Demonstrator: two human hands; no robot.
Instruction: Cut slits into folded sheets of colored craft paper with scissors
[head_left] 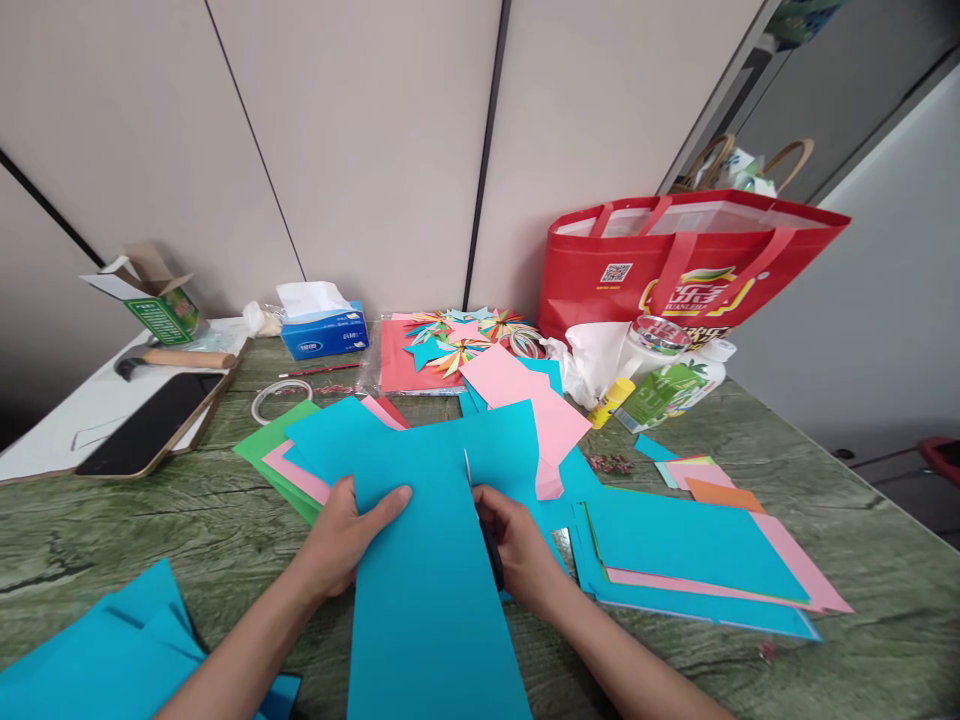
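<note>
A large sheet of blue paper (427, 600) is held up over the table, its lower part reaching the bottom of the view. My left hand (349, 535) pinches its left edge, thumb on top and fingers behind. On the other side, my right hand (517, 545) grips black-handled scissors (491, 550). A thin blade shows at a slit in the sheet, with paper to both sides of it. The rest of the scissors is hidden by the paper and my fingers. Behind the sheet lie loose blue, pink and green papers (277, 460).
Stacked coloured papers (697, 550) lie on the right; more blue sheets (112, 640) are at lower left. Toward the wall stand a tissue box (325, 330), paper stars (457, 340), a glue stick (611, 402) and a red bag (585, 275). A hammer (176, 358) and phone (150, 425) lie left.
</note>
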